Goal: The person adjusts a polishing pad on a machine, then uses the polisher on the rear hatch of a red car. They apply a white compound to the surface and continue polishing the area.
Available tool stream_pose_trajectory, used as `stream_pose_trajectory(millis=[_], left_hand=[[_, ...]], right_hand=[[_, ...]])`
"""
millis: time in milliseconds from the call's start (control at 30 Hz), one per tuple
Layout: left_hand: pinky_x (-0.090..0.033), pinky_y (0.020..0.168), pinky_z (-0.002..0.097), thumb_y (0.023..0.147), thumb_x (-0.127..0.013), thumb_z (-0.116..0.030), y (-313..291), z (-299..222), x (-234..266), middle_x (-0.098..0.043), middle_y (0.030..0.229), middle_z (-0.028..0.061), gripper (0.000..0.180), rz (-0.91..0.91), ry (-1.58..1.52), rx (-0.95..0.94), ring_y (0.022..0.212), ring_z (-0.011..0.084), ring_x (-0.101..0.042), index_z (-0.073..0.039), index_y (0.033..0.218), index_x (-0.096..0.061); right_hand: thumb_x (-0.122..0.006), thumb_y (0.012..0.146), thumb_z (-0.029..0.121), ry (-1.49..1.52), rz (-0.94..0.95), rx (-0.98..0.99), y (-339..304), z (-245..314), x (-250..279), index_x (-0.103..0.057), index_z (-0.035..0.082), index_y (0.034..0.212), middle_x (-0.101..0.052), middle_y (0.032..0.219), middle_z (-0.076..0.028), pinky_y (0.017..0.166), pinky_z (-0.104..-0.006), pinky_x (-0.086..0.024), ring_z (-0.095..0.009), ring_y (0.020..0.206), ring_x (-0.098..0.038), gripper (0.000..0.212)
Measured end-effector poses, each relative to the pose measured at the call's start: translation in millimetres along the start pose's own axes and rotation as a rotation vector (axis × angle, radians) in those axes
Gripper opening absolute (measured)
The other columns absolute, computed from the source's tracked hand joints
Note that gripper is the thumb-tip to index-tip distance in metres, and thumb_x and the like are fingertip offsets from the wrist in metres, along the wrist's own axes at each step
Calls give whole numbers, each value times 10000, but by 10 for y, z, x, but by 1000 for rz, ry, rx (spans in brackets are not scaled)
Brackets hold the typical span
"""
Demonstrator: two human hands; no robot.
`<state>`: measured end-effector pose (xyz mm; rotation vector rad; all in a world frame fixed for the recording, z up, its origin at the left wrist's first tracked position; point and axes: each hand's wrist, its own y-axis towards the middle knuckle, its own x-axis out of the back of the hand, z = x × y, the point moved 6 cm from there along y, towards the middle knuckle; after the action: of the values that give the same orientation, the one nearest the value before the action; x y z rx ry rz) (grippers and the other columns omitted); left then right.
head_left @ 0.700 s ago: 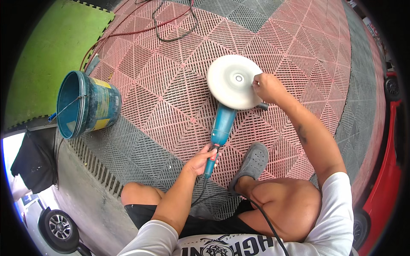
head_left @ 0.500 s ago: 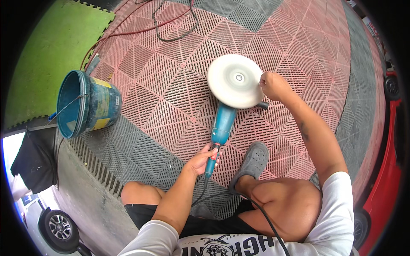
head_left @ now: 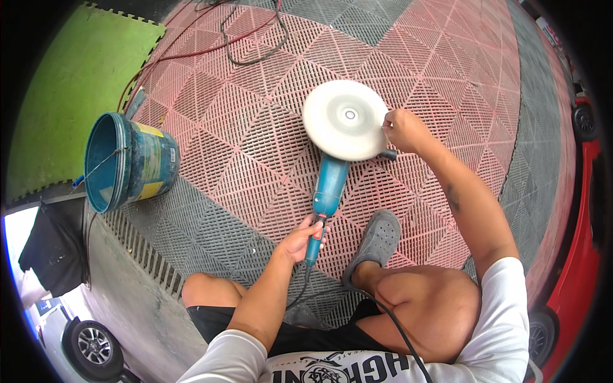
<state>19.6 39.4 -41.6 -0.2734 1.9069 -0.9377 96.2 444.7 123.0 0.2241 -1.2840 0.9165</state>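
While we sit on the floor, these lines tell what our hands hold.

Tool: the blue electric polishing machine with a round white fluffy pad (head_left: 330,185) lies on the red and grey plastic grid floor (head_left: 211,159), pad side up, between our two hands.

Left hand: our left hand (head_left: 299,240) has its fingers wrapped tight around the thin tail end of the blue handle, right where the black power cord (head_left: 389,319) comes out.

Right hand: our right hand (head_left: 402,129) is closed in a pinch on the rim of the white pad, just above the short black side knob.

How it feels: we think the body is hard and heavy, and the pad is soft and squashy.

Where to hold: we think the blue handle and the side knob are best, not the pad.

Nearby: a blue plastic bucket (head_left: 124,163) sits well away from our left fingers.
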Motion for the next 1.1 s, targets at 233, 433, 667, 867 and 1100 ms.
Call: stream_pose_trajectory(millis=[233,433,667,867,1100], left_hand=[[-612,780,342,1078,-744,-274,-27,-37,-31,-674,1266,75,678,4,14,3,926,165,-675,-202,1656,-396],[-617,763,332,1080,-744,-276,-43,-61,-5,-668,1256,71,674,-1,21,10,928,166,-679,-222,1654,-396],[-617,755,332,1078,-748,-282,-87,-128,-20,-652,1256,71,683,12,24,24,927,170,-684,-250,1658,-388],[-615,762,345,1077,-748,-275,-54,-73,54,-664,1273,79,693,8,5,46,935,177,-686,-267,1666,-381],[-614,773,345,1072,-750,-266,-96,-144,-77,-674,1288,78,715,39,-13,61,932,172,-682,-287,1679,-372]], right_hand=[[-699,908,128,-2,-5,-7,13,-189,-52,-801,-9,974,-798,971,-250,912,-506,-615,-414,956,-782,183],[-692,909,124,39,-64,19,-1,-300,-109,-791,-12,953,-795,966,-252,903,-508,-612,-421,952,-781,174],[-663,928,157,-28,300,37,-33,-581,-294,-798,3,914,-783,983,-260,912,-494,-597,-412,979,-766,205],[-665,963,180,242,-31,-17,-35,-526,18,-766,-5,1041,-778,1016,-259,901,-502,-580,-417,978,-752,225],[-603,1002,109,-115,-78,-27,-45,-180,46,-782,71,1134,-803,1054,-211,913,-521,-604,-402,1021,-774,226]])
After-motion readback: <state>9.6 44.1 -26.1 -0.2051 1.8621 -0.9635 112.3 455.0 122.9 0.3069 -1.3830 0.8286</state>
